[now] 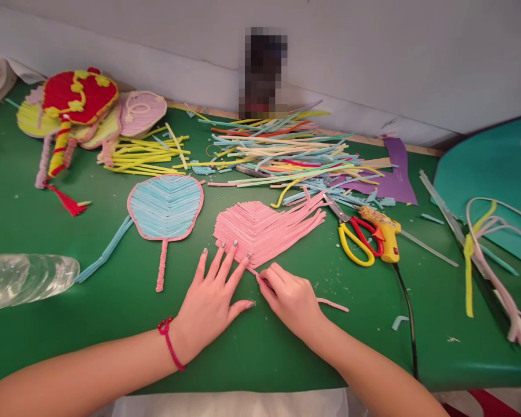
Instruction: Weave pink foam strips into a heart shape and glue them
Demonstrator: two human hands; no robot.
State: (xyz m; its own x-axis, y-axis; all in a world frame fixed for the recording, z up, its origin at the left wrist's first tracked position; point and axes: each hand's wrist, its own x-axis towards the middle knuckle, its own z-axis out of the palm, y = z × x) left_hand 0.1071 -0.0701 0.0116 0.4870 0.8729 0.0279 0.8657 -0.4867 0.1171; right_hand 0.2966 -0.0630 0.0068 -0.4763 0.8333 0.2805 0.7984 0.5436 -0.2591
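Note:
A pink fan-shaped piece (pixel 252 229) made of pipe cleaners lies flat on the green table, its long loose ends reaching out to the upper right. My left hand (pixel 215 284) is spread open, with its fingertips resting along the lower-left edge of the piece. By the bottom tip, my right hand (pixel 289 295) is closed in a pinch on a pink pipe cleaner (pixel 333 304), whose tail shows past the hand on the right. Left of the pink piece lies a blue fan (pixel 167 205) with a pink border and handle.
Scissors (pixel 356 243) and a yellow glue gun (pixel 389 237) with a black cord lie to the right. A heap of loose pipe cleaners (pixel 282 150) is at the back. Finished fans (pixel 84 98) are stacked back left, and a clear bottle (pixel 26 281) lies at the left edge.

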